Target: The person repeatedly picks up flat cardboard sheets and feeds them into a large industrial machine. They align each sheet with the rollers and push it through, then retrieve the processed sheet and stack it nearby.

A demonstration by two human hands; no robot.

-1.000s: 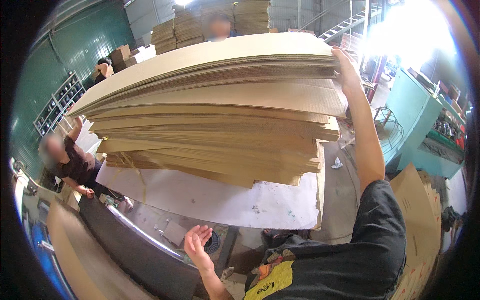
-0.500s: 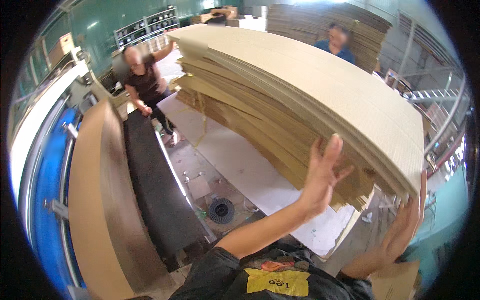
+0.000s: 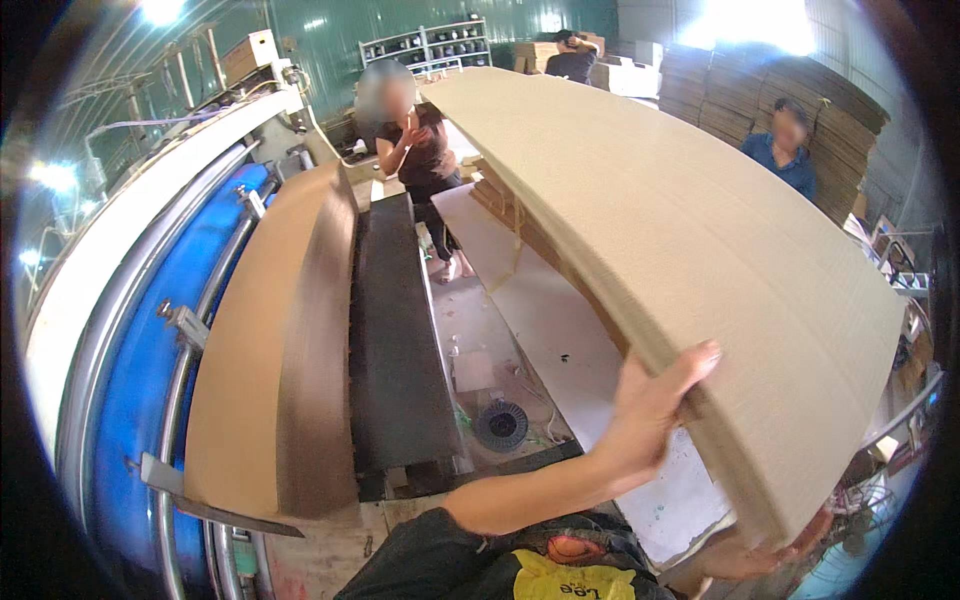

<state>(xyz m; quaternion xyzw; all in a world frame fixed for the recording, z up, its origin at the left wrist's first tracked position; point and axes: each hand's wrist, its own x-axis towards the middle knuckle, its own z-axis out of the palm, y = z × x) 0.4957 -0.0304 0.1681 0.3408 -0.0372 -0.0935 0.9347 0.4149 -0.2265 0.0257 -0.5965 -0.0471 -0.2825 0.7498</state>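
A large bundle of cardboard sheets (image 3: 700, 210) stretches from the far middle to the near right, its top sheet pale tan and flat. My left hand (image 3: 655, 405) grips its near long edge, the thumb over the top and the fingers tucked out of sight. At the near right corner, my right hand (image 3: 790, 555) holds the bundle from the end and below, partly hidden by it. Under the bundle, more brown cardboard (image 3: 500, 205) shows on a white sheet (image 3: 545, 310).
Left of me stands a machine with a blue roller (image 3: 150, 370), a curved brown board (image 3: 255, 350) and a black belt (image 3: 395, 340). A black spool (image 3: 501, 427) lies on the floor. One person (image 3: 425, 140) stands at the far end, another (image 3: 785, 150) behind the bundle.
My left hand, spread beside the stack before, now clasps the sheets' edge. The bundle's near end has come closer and lower. The far person's hand has left the bundle. My view has swung left.
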